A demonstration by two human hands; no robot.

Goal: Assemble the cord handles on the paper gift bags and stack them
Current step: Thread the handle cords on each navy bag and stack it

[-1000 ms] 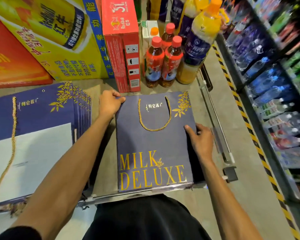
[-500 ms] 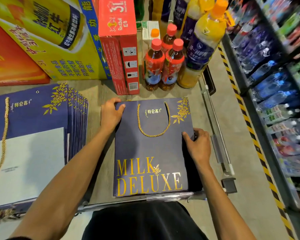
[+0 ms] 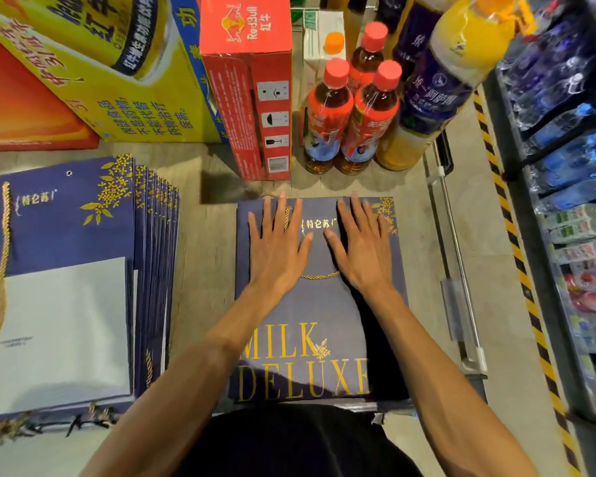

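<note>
wear: blk garment [image 3: 289, 442] | forearms [image 3: 186, 373] bare | L grip [image 3: 277, 249], R grip [image 3: 358, 251]: bare

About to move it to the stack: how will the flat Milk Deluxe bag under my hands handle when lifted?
Probably light and floppy: the bag lies folded flat under the left hand and right hand. Its gold cord handle looks loose, so it may dangle or snag.

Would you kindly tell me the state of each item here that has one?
Gift bag: flat, cord handle fitted.
Left hand: open, pressing the bag.
Right hand: open, pressing the bag.
Bag stack: lying flat, edges fanned.
Tea bottles: upright, capped.
</note>
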